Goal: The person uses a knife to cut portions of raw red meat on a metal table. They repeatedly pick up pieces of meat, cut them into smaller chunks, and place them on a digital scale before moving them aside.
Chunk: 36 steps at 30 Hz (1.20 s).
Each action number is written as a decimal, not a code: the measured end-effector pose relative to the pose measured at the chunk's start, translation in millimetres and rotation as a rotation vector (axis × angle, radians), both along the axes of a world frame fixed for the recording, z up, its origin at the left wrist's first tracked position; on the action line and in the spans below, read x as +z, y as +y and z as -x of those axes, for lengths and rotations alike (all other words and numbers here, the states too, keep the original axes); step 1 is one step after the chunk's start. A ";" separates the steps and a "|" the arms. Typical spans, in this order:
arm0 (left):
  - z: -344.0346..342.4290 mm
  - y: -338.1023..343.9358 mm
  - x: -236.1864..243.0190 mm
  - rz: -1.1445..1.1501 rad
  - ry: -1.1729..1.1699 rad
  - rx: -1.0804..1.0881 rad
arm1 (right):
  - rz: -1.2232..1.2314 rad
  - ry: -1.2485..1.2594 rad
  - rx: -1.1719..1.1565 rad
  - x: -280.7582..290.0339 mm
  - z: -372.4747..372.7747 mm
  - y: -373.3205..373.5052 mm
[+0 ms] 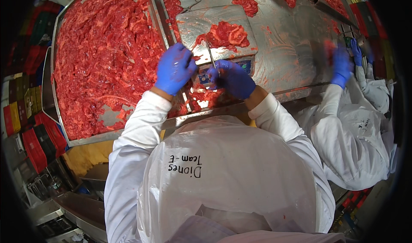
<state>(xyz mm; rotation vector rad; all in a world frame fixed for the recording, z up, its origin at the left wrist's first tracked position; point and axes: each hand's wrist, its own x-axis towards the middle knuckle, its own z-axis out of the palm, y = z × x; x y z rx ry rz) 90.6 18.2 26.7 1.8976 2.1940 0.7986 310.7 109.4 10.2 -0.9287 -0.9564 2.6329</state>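
My right hand (234, 79), in a blue glove, is closed around a pair of scissors (210, 54), a slim metal tool pointing up and away toward a clump of raw red meat (225, 35). This clump lies on the steel platform of a scale (195, 26), whose button panel (245, 66) is partly hidden by my right hand. My left hand (175, 69), also in a blue glove, is beside the scale at the right rim of a large steel tray (155, 15) of cut meat. Its fingers are curled, and whatever is in them is hidden.
Another pair of scissors (191, 5) lies beyond the scale. More meat clumps (245, 5) sit on the steel table (283, 50). At the right, a co-worker's blue-gloved hand (341, 65) is blurred over the table. Stacked coloured bins (34, 148) stand at the left.
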 end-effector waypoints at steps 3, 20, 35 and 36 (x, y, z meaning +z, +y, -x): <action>38.0 -36.2 -19.9 0.136 0.021 0.129 | -0.058 -0.066 0.105 -18.4 -17.9 0.4; 99.2 -90.5 -47.4 0.569 -0.256 0.423 | -1.479 -0.595 -0.379 7.1 -0.6 105.3; 59.8 -26.7 55.4 0.518 -0.613 -0.066 | -1.528 -0.732 0.187 -61.6 -118.1 -40.0; 52.2 -13.9 70.8 0.423 -0.678 -0.115 | -1.507 -0.760 0.191 -58.7 -116.6 -39.2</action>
